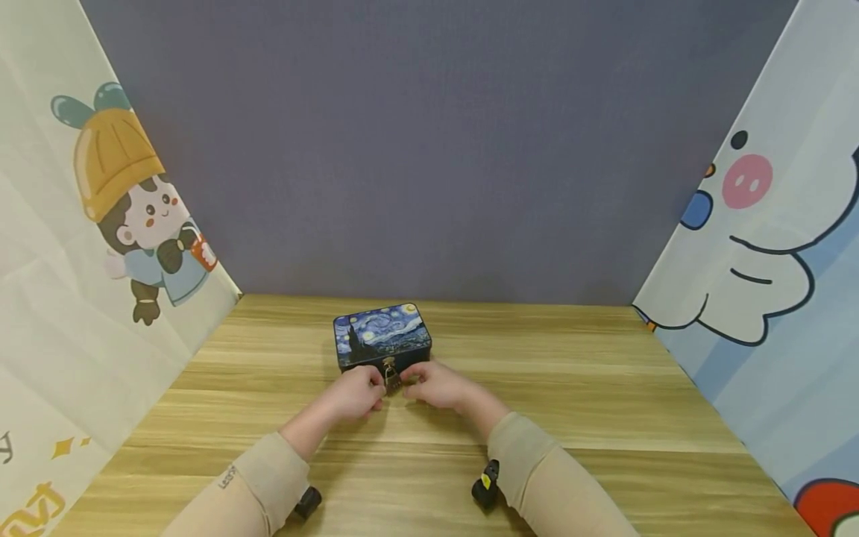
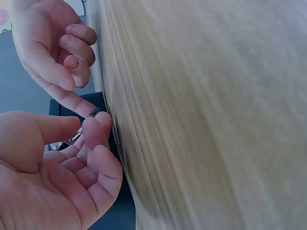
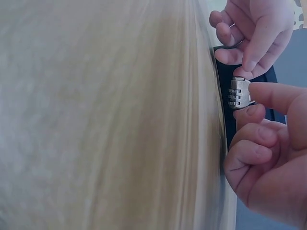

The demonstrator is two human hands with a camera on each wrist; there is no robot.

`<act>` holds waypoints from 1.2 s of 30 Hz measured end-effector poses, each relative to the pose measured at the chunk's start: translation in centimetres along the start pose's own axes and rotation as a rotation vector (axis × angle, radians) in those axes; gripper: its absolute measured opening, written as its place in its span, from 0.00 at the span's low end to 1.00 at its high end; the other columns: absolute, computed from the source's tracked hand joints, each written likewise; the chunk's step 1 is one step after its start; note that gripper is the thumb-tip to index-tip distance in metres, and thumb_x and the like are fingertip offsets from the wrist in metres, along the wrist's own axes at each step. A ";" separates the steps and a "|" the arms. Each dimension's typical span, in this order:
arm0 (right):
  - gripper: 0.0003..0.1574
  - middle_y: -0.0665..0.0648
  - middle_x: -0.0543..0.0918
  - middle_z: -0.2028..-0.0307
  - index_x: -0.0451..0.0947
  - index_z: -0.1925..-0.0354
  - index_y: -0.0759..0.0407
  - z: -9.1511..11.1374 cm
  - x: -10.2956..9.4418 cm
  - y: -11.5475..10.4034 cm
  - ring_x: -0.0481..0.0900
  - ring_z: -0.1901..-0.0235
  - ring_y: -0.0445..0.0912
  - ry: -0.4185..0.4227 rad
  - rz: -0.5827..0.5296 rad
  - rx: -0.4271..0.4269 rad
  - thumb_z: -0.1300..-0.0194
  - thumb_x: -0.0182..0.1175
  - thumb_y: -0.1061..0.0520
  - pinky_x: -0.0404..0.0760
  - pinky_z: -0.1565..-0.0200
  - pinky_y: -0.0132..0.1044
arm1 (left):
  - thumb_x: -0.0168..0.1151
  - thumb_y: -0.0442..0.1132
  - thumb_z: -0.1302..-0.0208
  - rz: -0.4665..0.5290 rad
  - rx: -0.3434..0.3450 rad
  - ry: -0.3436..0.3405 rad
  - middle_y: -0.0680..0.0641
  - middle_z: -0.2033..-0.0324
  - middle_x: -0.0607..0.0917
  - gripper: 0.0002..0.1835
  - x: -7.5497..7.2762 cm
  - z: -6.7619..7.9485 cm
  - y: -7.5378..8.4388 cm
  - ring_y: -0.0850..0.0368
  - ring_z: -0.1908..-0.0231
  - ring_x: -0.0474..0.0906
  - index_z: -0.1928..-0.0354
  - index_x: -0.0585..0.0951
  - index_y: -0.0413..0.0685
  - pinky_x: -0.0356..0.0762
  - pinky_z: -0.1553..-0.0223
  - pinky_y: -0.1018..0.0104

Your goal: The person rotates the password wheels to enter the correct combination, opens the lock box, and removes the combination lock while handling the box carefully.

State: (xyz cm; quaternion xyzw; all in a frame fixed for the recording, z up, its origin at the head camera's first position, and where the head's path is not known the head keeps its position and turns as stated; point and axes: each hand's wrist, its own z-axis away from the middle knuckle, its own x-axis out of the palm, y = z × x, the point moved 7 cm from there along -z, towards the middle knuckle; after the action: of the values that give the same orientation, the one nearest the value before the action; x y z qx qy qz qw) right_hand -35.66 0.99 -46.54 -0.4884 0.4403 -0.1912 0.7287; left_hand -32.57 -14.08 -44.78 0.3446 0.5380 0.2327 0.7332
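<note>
Head view, lower centre: a metal combination padlock (image 1: 393, 382) sits at the front of the box (image 1: 382, 335), between the left hand (image 1: 358, 391) and right hand (image 1: 439, 384), fingertips close about it; whether either pinches, I cannot tell. Probably light, rigid, slippery; best gripped by its sides.

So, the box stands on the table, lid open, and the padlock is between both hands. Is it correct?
Not open: the head view shows the lid closed. The box stands on the table, the padlock between left hand and right hand.
</note>
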 end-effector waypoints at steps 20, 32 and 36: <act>0.22 0.48 0.66 0.83 0.78 0.42 0.62 0.4 0.1 0.2 0.57 0.87 0.39 -0.048 -0.125 0.066 0.33 0.63 0.59 0.58 0.84 0.32 | 0.49 0.38 0.21 0.029 -0.006 -0.002 0.44 0.75 0.82 0.12 0.5 -0.1 0.2 0.57 0.83 0.72 0.59 0.79 0.38 0.67 0.82 0.66; 0.22 0.49 0.67 0.81 0.77 0.42 0.61 0.8 -0.5 0.4 0.57 0.85 0.39 -0.035 -0.189 0.073 0.33 0.62 0.60 0.58 0.84 0.31 | 0.50 0.42 0.20 0.043 -0.018 0.042 0.43 0.80 0.82 0.18 0.5 0.1 0.6 0.55 0.83 0.73 0.67 0.81 0.39 0.70 0.81 0.65; 0.22 0.49 0.66 0.80 0.77 0.41 0.62 0.8 -0.6 0.5 0.57 0.85 0.39 -0.032 -0.220 0.083 0.32 0.61 0.59 0.57 0.84 0.31 | 0.50 0.42 0.21 0.094 -0.034 0.057 0.44 0.80 0.82 0.19 0.5 0.3 0.6 0.55 0.83 0.74 0.68 0.82 0.38 0.72 0.82 0.64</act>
State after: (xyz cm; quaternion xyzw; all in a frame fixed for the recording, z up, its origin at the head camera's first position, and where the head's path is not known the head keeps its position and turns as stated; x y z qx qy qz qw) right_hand -35.43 2.08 -46.65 -0.5061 0.3641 -0.2804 0.7298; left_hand -32.13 -13.37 -44.59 0.3502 0.5377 0.2856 0.7118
